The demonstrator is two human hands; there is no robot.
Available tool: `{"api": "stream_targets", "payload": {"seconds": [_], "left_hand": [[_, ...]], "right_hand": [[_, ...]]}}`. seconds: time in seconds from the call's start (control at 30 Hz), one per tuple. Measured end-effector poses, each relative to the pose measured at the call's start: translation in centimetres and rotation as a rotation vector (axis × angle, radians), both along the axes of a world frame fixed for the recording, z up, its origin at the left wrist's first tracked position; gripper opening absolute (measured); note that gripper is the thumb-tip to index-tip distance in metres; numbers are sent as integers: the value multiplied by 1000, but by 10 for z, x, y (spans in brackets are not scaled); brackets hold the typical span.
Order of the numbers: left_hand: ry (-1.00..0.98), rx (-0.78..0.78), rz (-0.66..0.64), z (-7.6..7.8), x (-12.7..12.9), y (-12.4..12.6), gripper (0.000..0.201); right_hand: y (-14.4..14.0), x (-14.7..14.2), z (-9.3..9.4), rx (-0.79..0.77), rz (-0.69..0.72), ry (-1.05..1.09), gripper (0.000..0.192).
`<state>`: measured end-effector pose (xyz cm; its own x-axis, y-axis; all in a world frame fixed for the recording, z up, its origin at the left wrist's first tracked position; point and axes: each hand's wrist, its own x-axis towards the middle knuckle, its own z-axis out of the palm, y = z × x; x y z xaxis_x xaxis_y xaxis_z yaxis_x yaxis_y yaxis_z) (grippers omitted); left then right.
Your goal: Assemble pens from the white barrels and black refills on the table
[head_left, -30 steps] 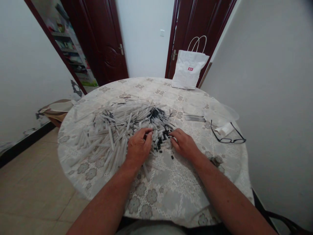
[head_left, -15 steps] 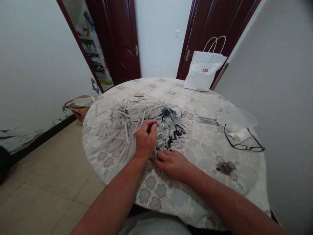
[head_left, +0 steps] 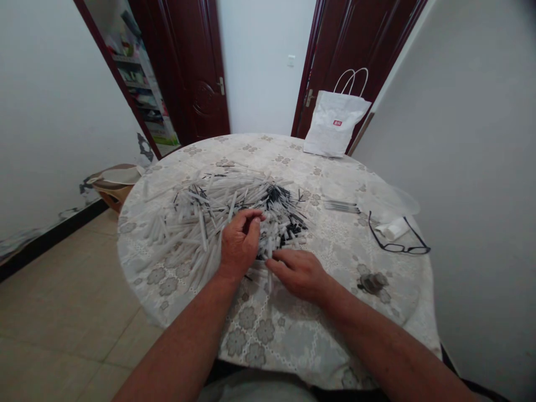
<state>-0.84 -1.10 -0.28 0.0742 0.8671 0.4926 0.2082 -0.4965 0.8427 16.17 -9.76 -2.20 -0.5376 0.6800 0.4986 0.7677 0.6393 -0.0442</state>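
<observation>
A heap of pale, translucent plastic tubes (head_left: 167, 245) spreads over the table, with thin black sticks (head_left: 278, 195) and short black pieces mixed in. My left hand (head_left: 239, 241) is over the near right part of the heap, its fingers curled towards the thumb; whatever they hold is hidden. Just right of it, my right hand (head_left: 298, 273) pinches a pale plastic tube (head_left: 270, 282) between thumb and fingers. That tube points towards me, close above the tablecloth.
A flowered tablecloth (head_left: 255, 338) covers the round table. Black-framed glasses (head_left: 393, 247), a bundle of thin grey rods (head_left: 341, 206), clear plastic film (head_left: 393, 198) and a small dark metallic object (head_left: 372, 282) lie on the right. A white paper bag (head_left: 335, 128) stands at the back.
My right hand has lifted slightly, and a pale plastic tube now shows in its fingers. The left hand keeps its curled pose. The whole view has shifted a little.
</observation>
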Motion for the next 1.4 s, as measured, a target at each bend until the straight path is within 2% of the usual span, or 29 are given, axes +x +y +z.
{"api": "stream_targets", "payload": {"seconds": [0.13,0.23,0.33,0.43,0.5,0.53,0.6,0.67,0.73,0.83,0.93,1.07,1.27,1.4], "left_hand": [[126,100,-173,-2,1,-1,24],[266,225,-303,-5,5,-4,28],[352,332,-395,-9,10,-7,26],[400,308,-399,-12,14,-10,20],[397,202,-349,-13,15,-10,19],[379,128,-329,-12,15,-10,19],[295,-54,-336,-12,14,-10,23],[161,-246,-395,-11,14,-9,28],[14,-417,-462,-10,15,-8,30],[-162,-612,-551,-7,16,-8,28],[-320,-743,-609,-2,15,-7,29],[-485,-857,-640,3,13,-5,29],[-595,-832,-580,3,11,-2,27],[-654,-868,-526,3,10,0,31]], "right_hand": [[3,16,-1,46,-165,595,16],[7,26,-4,-112,-260,970,16],[9,30,-4,-333,-171,1190,21],[11,32,-2,-485,-81,1228,26],[15,37,-1,-462,-105,1207,28],[18,42,-1,-396,-174,1172,28],[25,56,-5,-222,-400,996,26],[34,72,-11,-152,-638,664,22],[40,84,-17,-232,-808,361,20],[43,89,-22,-361,-965,89,20],[43,84,-20,-406,-997,-33,23],[41,76,-17,-404,-940,-108,22],[38,75,-20,-429,-929,-196,20],[36,74,-20,-412,-930,-218,22]]}}
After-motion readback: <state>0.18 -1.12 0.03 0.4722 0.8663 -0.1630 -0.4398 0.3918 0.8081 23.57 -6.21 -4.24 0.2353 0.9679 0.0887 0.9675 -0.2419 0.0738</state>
